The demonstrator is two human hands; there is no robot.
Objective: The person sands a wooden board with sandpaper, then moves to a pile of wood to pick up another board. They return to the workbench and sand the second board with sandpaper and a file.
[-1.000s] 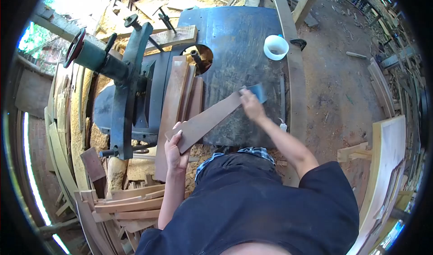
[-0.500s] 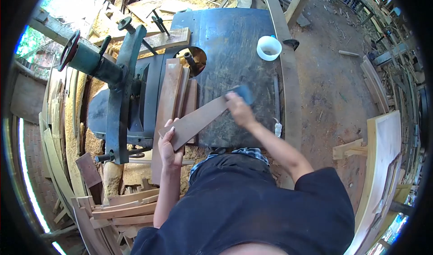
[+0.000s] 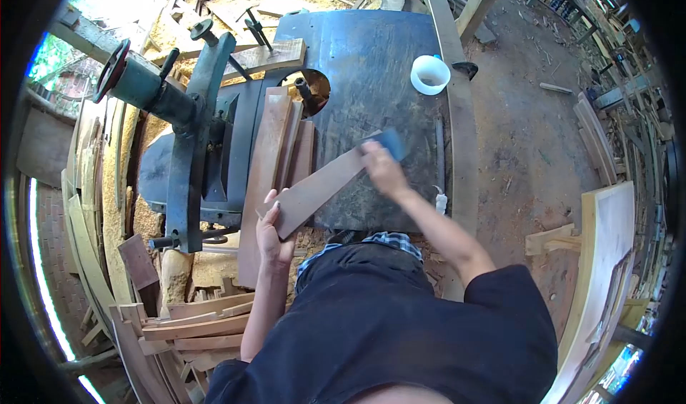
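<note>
A long brown wooden board (image 3: 321,186) lies slanted across the dark metal machine table (image 3: 371,54). My left hand (image 3: 270,234) grips its near end at the table's front edge. My right hand (image 3: 382,168) presses a blue sanding block (image 3: 390,143) onto the board's far end. Both of my arms reach forward over my dark shirt.
Several more boards (image 3: 275,157) are stacked left of the slanted board, beside a green machine with a hand wheel (image 3: 113,70). A white cup (image 3: 429,74) stands at the table's right rear. A small white bottle (image 3: 441,202) hangs by the right edge. Timber offcuts (image 3: 193,325) pile at the lower left.
My right hand with the blue block slid a little back toward me along the board and then out again. My left hand keeps its hold on the near end.
</note>
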